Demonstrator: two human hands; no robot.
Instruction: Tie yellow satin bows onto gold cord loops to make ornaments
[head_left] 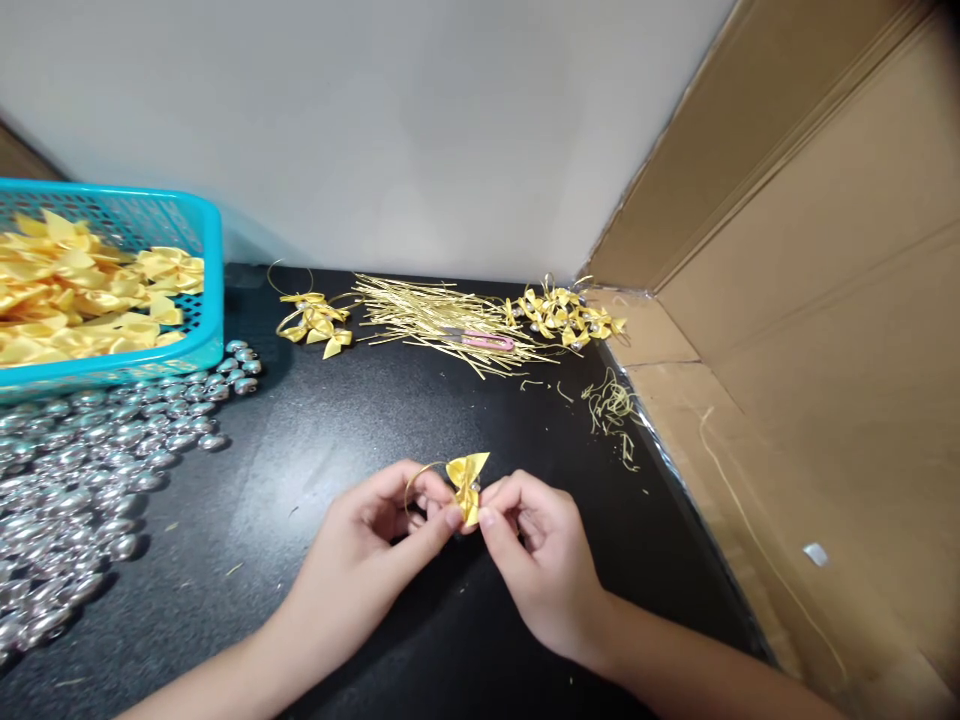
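A yellow ribbon bow [466, 478] is held between my two hands above the black tabletop. My left hand [390, 530] pinches its left lower side between thumb and fingers. From the bow a thin gold wire loop [409, 488] curves round over my left fingers. My right hand [536, 545] is closed in a pinch at the bow's right edge, thumb against forefinger. Something small and shiny shows at the middle of the bow, partly covered by ribbon. What lies right between my right fingertips is hidden.
A blue basket [212, 290] of yellow bows stands at left, with many silver beads [97, 470] before it. At the back lie gold wire strips [412, 310], pink-handled snips [484, 341] and two groups of bows, left [319, 325] and right [562, 315]. Thread scraps [611, 400] lie near cardboard [810, 330].
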